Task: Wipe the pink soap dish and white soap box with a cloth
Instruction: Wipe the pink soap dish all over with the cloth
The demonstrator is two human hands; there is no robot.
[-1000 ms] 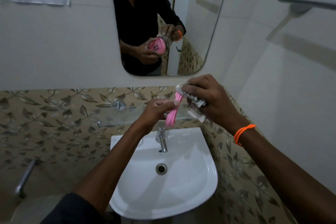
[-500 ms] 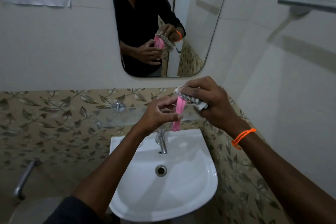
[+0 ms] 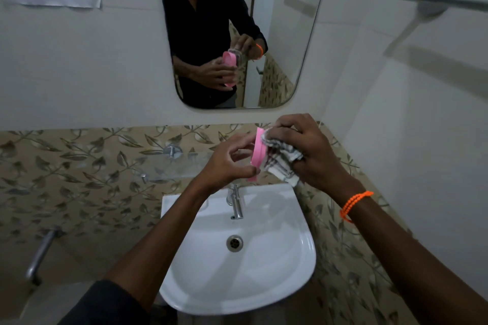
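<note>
Left hand (image 3: 229, 163) holds pink soap dish (image 3: 257, 152) edge-on; right hand (image 3: 306, 150) presses cloth (image 3: 280, 158) against it.

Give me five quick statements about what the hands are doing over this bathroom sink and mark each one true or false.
1. The left hand holds the pink soap dish on edge above the sink. True.
2. The right hand presses a checked cloth against the dish. True.
3. The cloth lies in the sink basin. False: it is bunched in the right hand, up against the dish.
4. Water is running from the tap. False: no stream shows and the basin looks dry.
5. An orange band sits on the left wrist. False: it is on the right wrist.
</note>
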